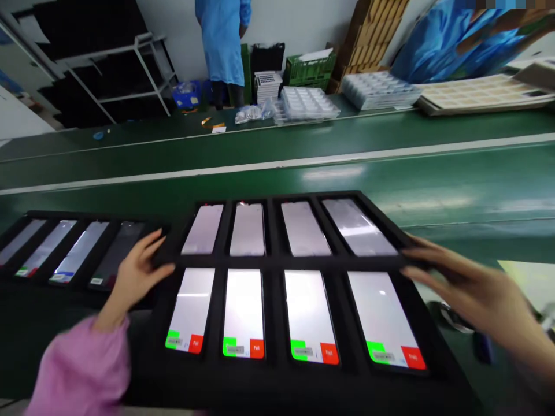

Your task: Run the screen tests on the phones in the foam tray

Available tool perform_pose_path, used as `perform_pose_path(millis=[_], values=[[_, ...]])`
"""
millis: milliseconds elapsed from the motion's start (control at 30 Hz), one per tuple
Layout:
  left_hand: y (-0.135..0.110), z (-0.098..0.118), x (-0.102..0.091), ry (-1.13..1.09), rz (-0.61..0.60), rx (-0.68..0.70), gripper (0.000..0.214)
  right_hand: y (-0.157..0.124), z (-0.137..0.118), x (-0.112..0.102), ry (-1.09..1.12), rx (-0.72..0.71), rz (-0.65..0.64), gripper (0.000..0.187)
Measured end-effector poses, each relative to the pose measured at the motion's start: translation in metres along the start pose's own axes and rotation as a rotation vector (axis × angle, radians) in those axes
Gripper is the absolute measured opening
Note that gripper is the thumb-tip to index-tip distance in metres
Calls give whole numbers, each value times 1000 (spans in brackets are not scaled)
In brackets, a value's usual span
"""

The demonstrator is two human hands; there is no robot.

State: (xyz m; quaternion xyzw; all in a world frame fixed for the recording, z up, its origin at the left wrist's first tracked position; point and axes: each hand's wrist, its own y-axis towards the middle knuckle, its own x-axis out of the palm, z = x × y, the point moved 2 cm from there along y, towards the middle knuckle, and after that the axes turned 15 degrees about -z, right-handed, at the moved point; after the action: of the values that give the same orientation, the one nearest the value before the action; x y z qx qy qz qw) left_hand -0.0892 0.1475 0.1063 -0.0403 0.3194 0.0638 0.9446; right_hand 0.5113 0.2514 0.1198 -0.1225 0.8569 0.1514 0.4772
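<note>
A black tray (273, 263) with several lit phones in two rows lies in front of me on the green belt. The near row of phones (243, 312) shows white screens with green and red "Fail" buttons. My left hand (139, 271), in a pink sleeve, grips the tray's left edge. Fingers of my right hand (468, 289) curl onto its right edge. A second black tray (87, 283) of phones lies to the left, partly under my left hand.
The green conveyor belt (390, 173) runs across. Beyond it stand stacks of clear plastic trays (307, 103), a green crate (310, 68), cardboard (368, 34) and a metal rack (130, 75). A person in a blue coat (223, 40) stands at the back.
</note>
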Motion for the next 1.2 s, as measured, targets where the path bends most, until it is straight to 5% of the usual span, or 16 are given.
perform_pose_path(millis=[100, 200, 300, 367, 433, 500, 600, 833, 1033, 1100, 1200], values=[[90, 31, 3, 16, -57, 16, 109, 77, 5, 8, 76, -44, -47, 44], [121, 70, 2, 90, -24, 38, 84, 108, 5, 11, 84, -123, -4, 50], [99, 123, 16, 218, 2, 151, 50, 85, -8, 3, 20, -229, -39, 43], [74, 160, 44, 449, -149, 384, 32, 60, -22, 0, -59, -293, -151, 37], [52, 183, 86, 562, -431, 564, 34, 41, -33, 3, -145, -301, -236, 36], [39, 190, 127, 683, -556, 633, 37, 33, -37, 10, -211, -264, -267, 38], [36, 181, 170, 818, -497, 630, 40, 32, -33, 22, -241, -221, -302, 39], [52, 162, 176, 656, -476, 541, 45, 37, -39, 39, -290, -158, -255, 29], [32, 208, 197, 809, -317, 686, 33, 21, -40, 32, -124, -220, -221, 26], [9, 229, 217, 698, -394, 793, 26, -11, -44, 17, -50, -359, -217, 24], [-32, 249, 250, 469, -666, 917, 22, -74, -50, 2, 88, -468, -356, 20]])
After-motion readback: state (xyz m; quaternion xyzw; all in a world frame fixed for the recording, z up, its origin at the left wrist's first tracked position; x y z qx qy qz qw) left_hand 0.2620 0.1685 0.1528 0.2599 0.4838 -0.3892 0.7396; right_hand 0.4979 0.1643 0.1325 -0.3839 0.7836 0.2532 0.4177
